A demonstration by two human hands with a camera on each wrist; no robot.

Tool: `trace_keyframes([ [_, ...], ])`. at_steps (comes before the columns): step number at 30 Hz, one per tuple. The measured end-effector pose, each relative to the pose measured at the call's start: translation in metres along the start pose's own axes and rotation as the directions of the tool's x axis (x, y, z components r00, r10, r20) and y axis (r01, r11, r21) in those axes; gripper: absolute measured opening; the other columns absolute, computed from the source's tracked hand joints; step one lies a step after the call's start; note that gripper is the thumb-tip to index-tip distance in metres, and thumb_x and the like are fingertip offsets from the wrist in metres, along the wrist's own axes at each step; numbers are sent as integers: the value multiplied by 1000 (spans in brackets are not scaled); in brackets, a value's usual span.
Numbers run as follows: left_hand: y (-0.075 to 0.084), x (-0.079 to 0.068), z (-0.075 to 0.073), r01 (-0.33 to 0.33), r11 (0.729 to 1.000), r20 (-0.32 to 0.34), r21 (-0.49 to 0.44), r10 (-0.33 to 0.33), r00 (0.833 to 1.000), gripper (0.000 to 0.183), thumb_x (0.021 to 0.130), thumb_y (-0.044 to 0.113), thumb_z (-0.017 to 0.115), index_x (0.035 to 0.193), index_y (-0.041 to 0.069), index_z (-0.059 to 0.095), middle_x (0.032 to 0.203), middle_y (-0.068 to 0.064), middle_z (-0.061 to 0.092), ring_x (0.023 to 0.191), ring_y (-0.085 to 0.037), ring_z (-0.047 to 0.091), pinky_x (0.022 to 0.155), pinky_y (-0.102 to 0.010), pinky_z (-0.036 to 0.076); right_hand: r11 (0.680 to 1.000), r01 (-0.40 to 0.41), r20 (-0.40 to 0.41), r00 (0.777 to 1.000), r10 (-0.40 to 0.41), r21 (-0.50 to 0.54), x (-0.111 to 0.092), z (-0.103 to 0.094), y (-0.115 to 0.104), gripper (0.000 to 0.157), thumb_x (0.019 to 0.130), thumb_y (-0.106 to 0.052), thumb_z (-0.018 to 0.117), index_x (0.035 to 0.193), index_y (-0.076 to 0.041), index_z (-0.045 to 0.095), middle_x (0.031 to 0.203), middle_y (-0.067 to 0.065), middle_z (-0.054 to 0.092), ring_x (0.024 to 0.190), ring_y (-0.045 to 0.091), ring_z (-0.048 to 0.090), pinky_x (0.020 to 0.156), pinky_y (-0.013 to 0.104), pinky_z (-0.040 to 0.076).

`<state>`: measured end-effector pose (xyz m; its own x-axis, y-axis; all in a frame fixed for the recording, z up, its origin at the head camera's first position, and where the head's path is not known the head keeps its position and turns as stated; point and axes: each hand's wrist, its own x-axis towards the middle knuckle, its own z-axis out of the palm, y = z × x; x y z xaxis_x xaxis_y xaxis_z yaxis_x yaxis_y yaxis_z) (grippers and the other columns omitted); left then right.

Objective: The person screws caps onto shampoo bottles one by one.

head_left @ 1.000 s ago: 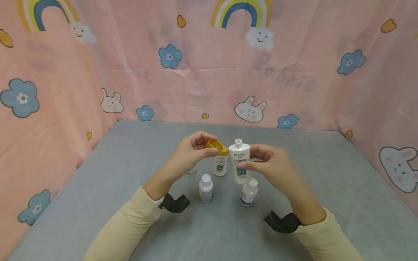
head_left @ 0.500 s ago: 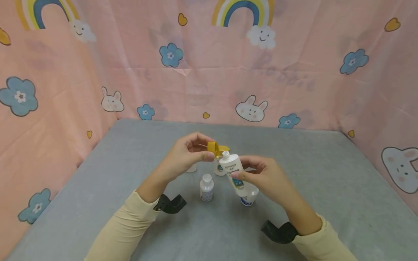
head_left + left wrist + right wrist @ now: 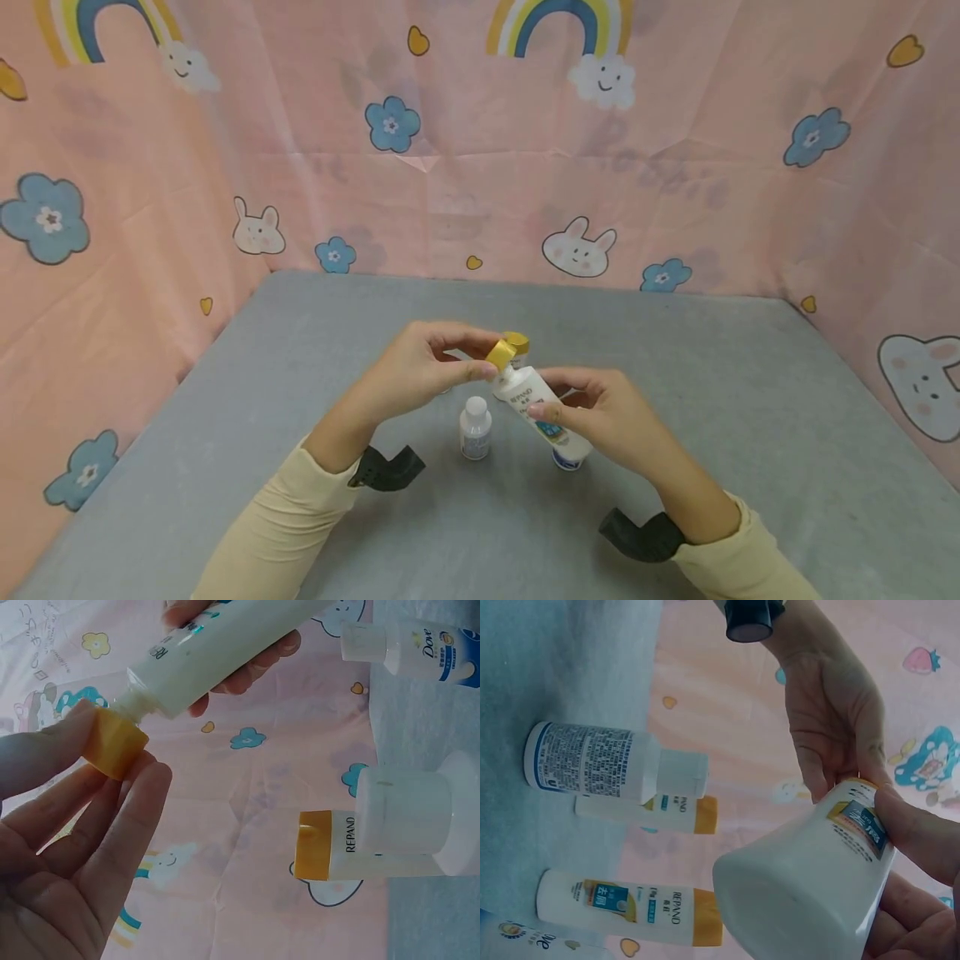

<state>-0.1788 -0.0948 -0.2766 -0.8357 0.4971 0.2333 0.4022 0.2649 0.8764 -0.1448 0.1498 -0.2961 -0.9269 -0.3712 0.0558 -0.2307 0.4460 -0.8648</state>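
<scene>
My left hand [image 3: 420,367] pinches a yellow cap [image 3: 501,353] between thumb and fingers. The cap sits over the neck of a white REPAND shampoo bottle [image 3: 528,396], tilted with its top to the left. My right hand [image 3: 603,408] grips that bottle by its sides above the table. In the left wrist view a bit of the white neck [image 3: 133,705] shows below the cap [image 3: 116,742]. From the right wrist view the bottle's base [image 3: 780,907] faces the camera; the cap is mostly hidden there.
A small white-capped bottle [image 3: 476,429] stands in front of the hands. A Dove bottle [image 3: 570,458] is partly hidden behind the held bottle. Two more yellow-capped REPAND bottles [image 3: 660,907] stand on the grey table [image 3: 712,400]. Pink patterned cloth [image 3: 465,183] surrounds it.
The right hand has tilted the bottle leftward and brought its neck to the left hand. The left hand has turned the yellow cap over and set it on the neck.
</scene>
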Motion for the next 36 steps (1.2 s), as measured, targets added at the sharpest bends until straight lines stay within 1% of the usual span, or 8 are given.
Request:
trace_keyframes([
  [7, 1, -1, 4, -3, 999, 17, 52, 2, 1000, 29, 85, 15, 79, 113, 9, 75, 104, -4, 74, 95, -13, 67, 80, -29, 60, 999, 21, 12, 1000, -21, -32, -1, 0, -1, 36, 90, -25, 74, 122, -9, 70, 107, 12, 73, 83, 20, 67, 67, 35, 58],
  [12, 0, 0, 7, -34, 998, 38, 59, 32, 999, 30, 84, 11, 79, 113, 6, 75, 104, -6, 74, 95, -14, 67, 80, -28, 60, 999, 47, 37, 998, -46, -27, 1, -1, 3, 34, 91, -23, 73, 121, -8, 71, 107, 12, 73, 84, 21, 68, 68, 34, 59],
  [17, 0, 0, 9, -75, 997, 75, 28, 72, 995, 33, 85, 7, 78, 117, 2, 72, 113, -9, 72, 100, -16, 67, 83, -26, 60, 998, 62, 84, 994, -64, 30, 3, -4, 8, 33, 93, -19, 71, 122, -3, 69, 106, 15, 72, 84, 23, 69, 72, 35, 59],
  [21, 1, -1, 8, -114, 993, 107, 6, 113, 988, 40, 85, 5, 77, 124, 2, 69, 125, -11, 69, 112, -20, 66, 89, -25, 58, 996, 57, 108, 992, -63, 61, 3, -7, 8, 35, 93, -19, 70, 123, -1, 68, 105, 16, 71, 84, 21, 68, 73, 35, 58],
  [25, 1, 0, 7, -142, 990, 87, -17, 143, 986, 46, 85, 5, 77, 130, 4, 65, 131, -13, 66, 119, -25, 64, 97, -28, 55, 996, 49, 110, 992, -58, 79, 2, -8, 7, 35, 93, -18, 70, 123, 0, 67, 103, 17, 71, 82, 19, 69, 71, 35, 59],
  [29, 0, 1, 6, -125, 992, 51, -14, 126, 991, 32, 86, 8, 77, 118, 4, 71, 120, -13, 71, 108, -21, 68, 90, -28, 58, 997, 32, 106, 994, -40, 77, 2, -9, 6, 33, 93, -18, 71, 121, 0, 68, 103, 17, 71, 82, 21, 68, 71, 36, 58],
  [32, -1, 1, 6, -124, 992, 63, -15, 125, 990, 25, 86, 7, 76, 110, 3, 74, 114, -11, 73, 101, -16, 69, 84, -28, 60, 997, 28, 107, 994, -36, 74, 2, -9, 4, 33, 93, -18, 71, 120, 0, 68, 103, 17, 72, 84, 22, 67, 73, 38, 57],
  [36, -2, 0, 5, -141, 990, 84, -30, 143, 986, 28, 86, 4, 75, 113, 1, 73, 119, -12, 71, 107, -18, 68, 88, -28, 59, 998, 19, 104, 994, -26, 67, 2, -9, 3, 34, 93, -19, 71, 121, 0, 68, 104, 16, 72, 84, 21, 67, 73, 38, 56],
])
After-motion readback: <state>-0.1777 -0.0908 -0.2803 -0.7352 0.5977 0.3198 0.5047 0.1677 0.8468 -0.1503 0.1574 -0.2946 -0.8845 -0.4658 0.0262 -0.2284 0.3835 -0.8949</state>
